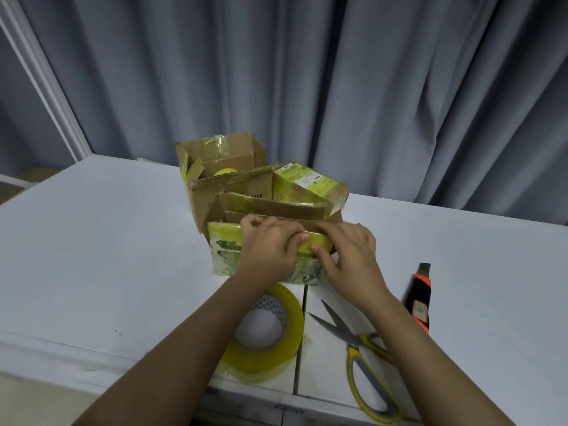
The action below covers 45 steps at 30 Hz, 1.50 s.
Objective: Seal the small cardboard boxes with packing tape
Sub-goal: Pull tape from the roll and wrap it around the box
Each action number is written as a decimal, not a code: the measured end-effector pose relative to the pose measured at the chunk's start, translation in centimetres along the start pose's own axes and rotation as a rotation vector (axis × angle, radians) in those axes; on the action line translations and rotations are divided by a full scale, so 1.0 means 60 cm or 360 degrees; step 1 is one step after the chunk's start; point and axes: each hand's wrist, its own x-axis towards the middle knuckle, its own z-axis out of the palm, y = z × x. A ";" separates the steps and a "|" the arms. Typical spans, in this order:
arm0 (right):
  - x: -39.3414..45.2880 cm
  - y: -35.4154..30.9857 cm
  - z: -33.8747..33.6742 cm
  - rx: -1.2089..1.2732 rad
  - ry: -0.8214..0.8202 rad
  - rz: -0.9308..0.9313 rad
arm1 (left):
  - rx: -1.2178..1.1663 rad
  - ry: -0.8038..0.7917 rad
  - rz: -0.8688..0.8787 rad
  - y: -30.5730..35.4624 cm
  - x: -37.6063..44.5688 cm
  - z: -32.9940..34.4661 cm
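Nearest, a tape roll (264, 333) and scissors (365, 355) are laid on the white table (92, 241). Just behind them, the small box (227, 250) is gripped at its front flap by the left hand (267, 250) and the right hand (350, 256), fingers curled over the edge. The flaps look only partly closed. Tape will likely be needed next. Farther back, an open bigger box (221, 167) is seen.

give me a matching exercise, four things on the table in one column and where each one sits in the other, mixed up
Things:
1. tape roll
2. scissors
3. utility knife
4. small box

Places:
A. under both hands
B. far right, orange and black
C. near edge, below the left forearm
D. between the roll and the knife, blades open

Pairs: 1-C, 2-D, 3-B, 4-A
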 end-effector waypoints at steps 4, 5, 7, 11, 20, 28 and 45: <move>-0.015 -0.006 -0.014 -0.0030 0.0173 -0.0072 | -0.0080 -0.0257 0.0043 -0.011 -0.001 -0.015; -0.024 -0.009 -0.015 -0.0011 0.0171 -0.0093 | -0.0038 -0.0319 0.0081 -0.014 -0.004 -0.021; -0.047 -0.017 -0.015 0.0054 0.0094 -0.0128 | 0.0080 -0.0341 0.0164 -0.015 -0.017 -0.033; -0.100 -0.040 -0.017 0.0190 -0.0220 -0.0261 | 0.0128 -0.0334 0.0200 -0.010 -0.054 -0.070; -0.184 -0.118 -0.015 0.0257 -0.0609 -0.0196 | -0.0286 -0.0456 -0.0753 -0.042 -0.232 -0.145; -0.207 -0.146 0.019 0.0132 -0.0720 -0.0065 | -0.0421 -0.0358 -0.0903 -0.026 -0.334 -0.111; -0.180 -0.167 0.022 -0.0313 -0.0717 -0.0452 | -0.0619 -0.0192 -0.0855 -0.039 -0.335 -0.120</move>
